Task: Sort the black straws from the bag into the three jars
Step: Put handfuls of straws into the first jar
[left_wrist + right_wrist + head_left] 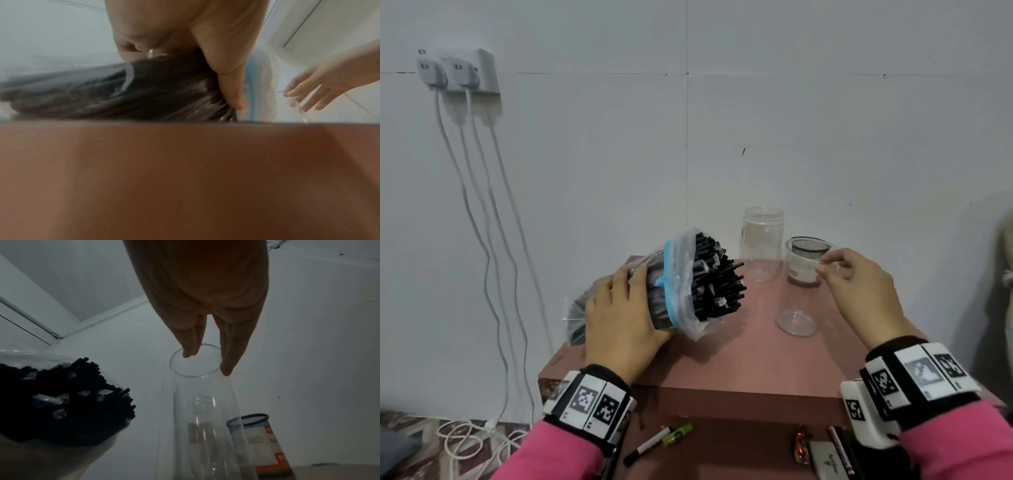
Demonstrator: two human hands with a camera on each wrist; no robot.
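Black plastic straws (714, 279) fill a clear plastic bag (688, 298) banded in light blue. The wooden tabletop (750, 356) is reddish brown. A black mesh pen cup (806, 262) wears a white-and-red label. Pink sleeves (558, 455) meet black-and-white patterned wristbands (589, 401).

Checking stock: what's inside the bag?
Black straws, their ends poking out of the bag's open mouth. The left hand grips the middle and covers the straws there.

Left hand (619, 318) lies palm-down, grip curled; right hand (859, 287) raised, fingertips (226, 369) pinching lightly
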